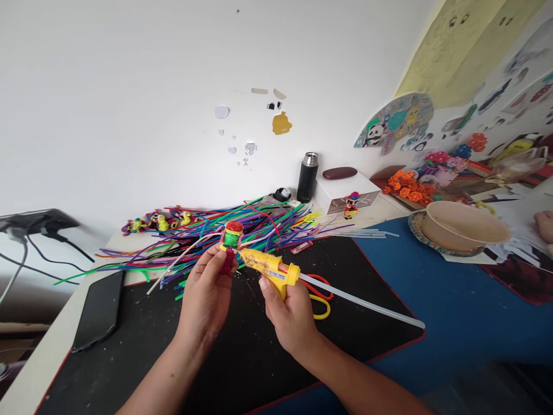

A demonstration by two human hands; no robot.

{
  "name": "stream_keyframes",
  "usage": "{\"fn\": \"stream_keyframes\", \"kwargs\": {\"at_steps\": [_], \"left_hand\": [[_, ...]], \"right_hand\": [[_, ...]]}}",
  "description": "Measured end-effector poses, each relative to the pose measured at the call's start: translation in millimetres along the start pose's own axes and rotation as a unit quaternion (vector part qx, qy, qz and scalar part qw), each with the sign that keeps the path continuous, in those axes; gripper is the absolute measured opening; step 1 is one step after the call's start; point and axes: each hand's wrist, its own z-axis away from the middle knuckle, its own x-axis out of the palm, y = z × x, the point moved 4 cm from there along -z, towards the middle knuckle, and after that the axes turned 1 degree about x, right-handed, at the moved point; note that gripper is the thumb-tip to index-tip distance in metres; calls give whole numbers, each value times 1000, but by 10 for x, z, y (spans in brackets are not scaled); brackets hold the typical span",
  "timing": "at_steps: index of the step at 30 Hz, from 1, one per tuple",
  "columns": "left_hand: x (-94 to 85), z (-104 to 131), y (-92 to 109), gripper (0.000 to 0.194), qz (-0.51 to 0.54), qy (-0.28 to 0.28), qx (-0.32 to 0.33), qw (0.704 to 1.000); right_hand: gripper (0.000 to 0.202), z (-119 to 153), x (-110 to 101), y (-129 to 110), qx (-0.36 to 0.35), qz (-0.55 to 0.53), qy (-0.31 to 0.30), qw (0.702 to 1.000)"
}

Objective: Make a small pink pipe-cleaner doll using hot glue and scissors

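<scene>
My left hand point(209, 288) pinches a small pipe-cleaner doll point(233, 239) upright above the black mat. Its top is red, with a green band, yellow trim and a dark red lower part that my fingers partly cover. My right hand point(291, 314) is wrapped round the handle of a yellow hot glue gun point(270, 268). The gun's stained nozzle points left, at or very close to the doll's middle; whether it touches I cannot tell. A long translucent glue stick point(363, 301) sticks out of the gun's back. Red-and-yellow-handled scissors point(322, 308) lie partly hidden behind my right hand.
Many coloured pipe cleaners point(259, 225) spread across the back of the black mat point(242, 357). A phone point(99, 308) lies at left. Behind stand a black thermos point(307, 178), a white box point(337, 190) and a finished-looking doll point(352, 206). A bowl point(466, 225) and another person's hand point(544, 225) are at right.
</scene>
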Motion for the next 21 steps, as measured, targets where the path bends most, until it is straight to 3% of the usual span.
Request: {"fn": "stream_keyframes", "kwargs": {"at_steps": [21], "left_hand": [[40, 64, 81, 32, 2, 3, 57, 998]], "right_hand": [[49, -9, -10, -16, -18, 24, 8, 1000]]}}
